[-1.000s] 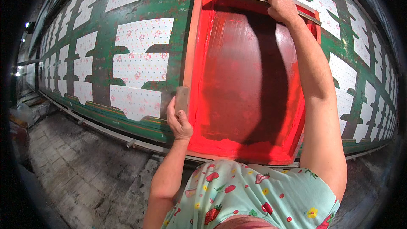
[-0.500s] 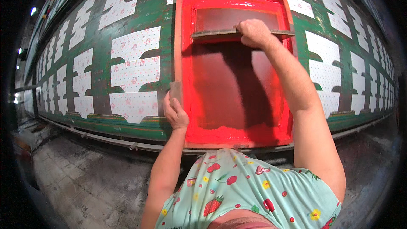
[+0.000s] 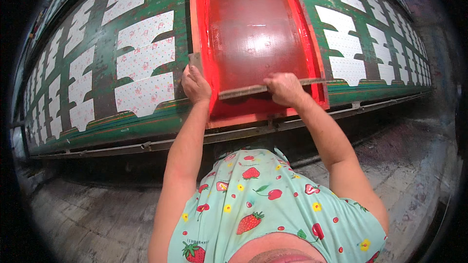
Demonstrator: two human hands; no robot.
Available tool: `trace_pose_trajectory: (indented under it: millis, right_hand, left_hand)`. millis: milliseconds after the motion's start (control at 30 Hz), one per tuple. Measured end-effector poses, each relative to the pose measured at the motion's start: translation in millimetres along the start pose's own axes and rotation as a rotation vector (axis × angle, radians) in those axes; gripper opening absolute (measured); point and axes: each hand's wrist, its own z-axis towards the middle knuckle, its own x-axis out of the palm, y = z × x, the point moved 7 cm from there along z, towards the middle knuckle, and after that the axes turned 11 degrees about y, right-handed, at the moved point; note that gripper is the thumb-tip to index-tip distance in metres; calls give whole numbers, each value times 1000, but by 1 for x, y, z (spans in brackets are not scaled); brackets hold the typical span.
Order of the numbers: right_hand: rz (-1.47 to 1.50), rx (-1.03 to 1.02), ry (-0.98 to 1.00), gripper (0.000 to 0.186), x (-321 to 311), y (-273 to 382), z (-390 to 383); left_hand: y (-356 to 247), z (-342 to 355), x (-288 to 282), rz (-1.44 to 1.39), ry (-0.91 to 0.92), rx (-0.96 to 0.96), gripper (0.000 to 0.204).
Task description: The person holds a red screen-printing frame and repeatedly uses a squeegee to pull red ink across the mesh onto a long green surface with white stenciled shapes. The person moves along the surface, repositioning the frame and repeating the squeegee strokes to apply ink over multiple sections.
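Note:
A screen-printing frame (image 3: 311,38) with bright red ink around its dark mesh (image 3: 251,34) lies on the long green table. My right hand (image 3: 285,89) is closed over a long squeegee bar (image 3: 236,93) lying across the near part of the screen. My left hand (image 3: 197,85) grips a narrow wooden block (image 3: 194,59) at the frame's left side, thumb along it. The near band of ink is partly hidden by the squeegee and its shadow.
White patterned cut pieces (image 3: 144,92) are laid in rows on the green table (image 3: 156,124), both sides of the frame. A metal rail (image 3: 243,135) runs along the table's near edge, above a grimy floor (image 3: 87,204).
My right hand has drawn the squeegee from the screen's far end toward me, to its near end. My left hand keeps its hold on the block. The camera view has shifted.

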Motion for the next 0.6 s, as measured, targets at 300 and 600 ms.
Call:
trace_pose_trajectory:
  millis: [300, 600]
  right_hand:
    - [80, -71, -135, 48, 31, 51, -73]
    - [282, -275, -239, 57, 35, 31, -117]
  left_hand:
    - [5, 4, 3, 95, -37, -27, 60]
    - [7, 6, 0, 211, 1, -168, 65]
